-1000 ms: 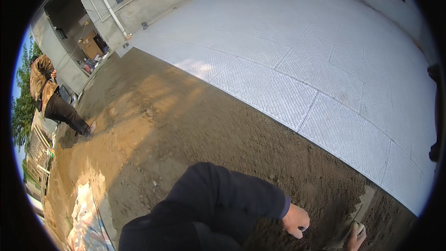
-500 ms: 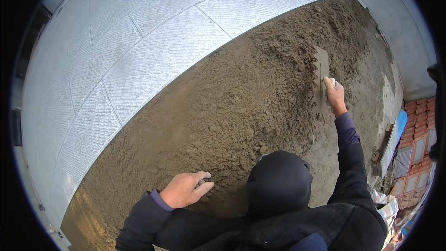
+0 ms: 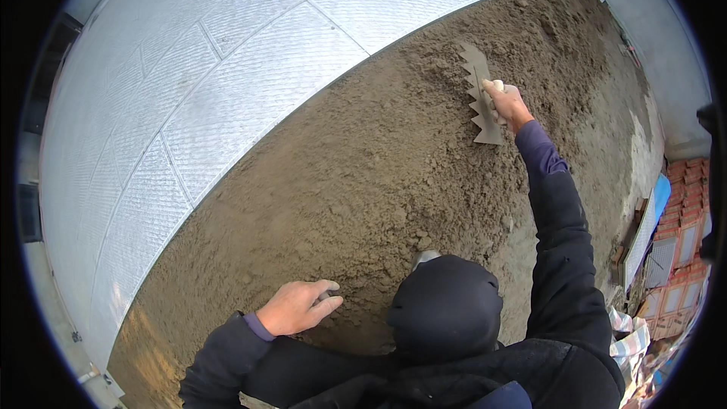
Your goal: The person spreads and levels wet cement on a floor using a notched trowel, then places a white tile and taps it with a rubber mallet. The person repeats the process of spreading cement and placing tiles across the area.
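Note:
My right hand is closed round the handle of a notched trowel. The trowel's long grey blade, with saw-like teeth along its left edge, rests on the loose grey-brown mortar, apparently touching it. To the lower left my left hand hovers just above or against the mortar, thumb and forefinger apart and the other fingers curled. I see nothing in it. Left of the mortar bed lie light grey ribbed paving slabs, meeting it along a long edge.
A rounded black form covers part of the mortar at the lower middle. A pale wall borders the right. Red roof tiles, a blue sheet and checked cloth lie at the lower right.
My right hand has swept the trowel up and to the left across the mortar, tilting the blade. My left hand has barely shifted.

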{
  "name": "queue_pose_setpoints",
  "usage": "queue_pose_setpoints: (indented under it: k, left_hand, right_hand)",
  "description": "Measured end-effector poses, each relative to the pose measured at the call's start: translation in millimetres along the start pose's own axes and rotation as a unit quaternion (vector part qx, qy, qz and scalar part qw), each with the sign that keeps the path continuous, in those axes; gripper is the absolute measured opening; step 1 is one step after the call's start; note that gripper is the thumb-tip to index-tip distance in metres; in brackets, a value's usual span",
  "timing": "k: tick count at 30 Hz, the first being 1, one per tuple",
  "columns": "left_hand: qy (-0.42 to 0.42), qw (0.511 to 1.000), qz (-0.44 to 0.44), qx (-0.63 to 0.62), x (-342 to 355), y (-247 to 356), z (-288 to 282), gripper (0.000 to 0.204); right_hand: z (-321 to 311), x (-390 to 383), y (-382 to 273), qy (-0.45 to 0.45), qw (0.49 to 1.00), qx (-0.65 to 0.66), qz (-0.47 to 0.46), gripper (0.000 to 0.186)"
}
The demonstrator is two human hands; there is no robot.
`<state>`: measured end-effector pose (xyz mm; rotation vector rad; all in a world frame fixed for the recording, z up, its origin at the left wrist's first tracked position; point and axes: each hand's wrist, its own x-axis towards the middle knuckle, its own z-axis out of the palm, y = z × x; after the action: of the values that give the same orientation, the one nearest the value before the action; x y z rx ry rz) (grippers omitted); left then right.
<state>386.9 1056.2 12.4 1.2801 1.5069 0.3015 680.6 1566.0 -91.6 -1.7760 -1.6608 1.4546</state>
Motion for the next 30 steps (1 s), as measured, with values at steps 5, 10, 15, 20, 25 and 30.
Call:
queue_pose_setpoints:
  k: [5, 10, 15, 20, 25, 30]
  left_hand:
    - [-0.002, 1.0, 0.012, 0.016, 4.4, 1.2, 3.1, 0.043]
    - [-0.005, 0.999, 0.015, 0.033, 6.1, 4.8, 6.9, 0.04]
    - [0.012, 0.999, 0.029, 0.045, 5.2, 7.4, 12.5, 0.044]
    - [0.013, 0.999, 0.021, 0.04, -0.1, 10.2, 15.9, 0.043]
    - [0.023, 0.998, 0.028, 0.044, -2.8, 11.9, 16.4, 0.043]
    - [0.017, 0.998, 0.031, 0.046, 0.7, 10.5, 14.8, 0.044]
  right_hand:
    - [12.0, 2.4, -10.4, -0.037, 0.998, -0.047, -0.018, 0.046]
    - [25.9, -5.3, -20.2, -0.079, 0.995, -0.05, -0.035, 0.045]
    - [59.0, -28.7, -36.3, -0.141, 0.982, -0.102, -0.072, 0.04]
    - [121.7, -53.5, -40.5, -0.166, 0.974, -0.109, -0.11, 0.042]
    - [160.0, -78.1, -50.2, -0.176, 0.97, -0.127, -0.113, 0.045]
    - [198.7, -109.1, -61.3, -0.223, 0.955, -0.136, -0.139, 0.044]
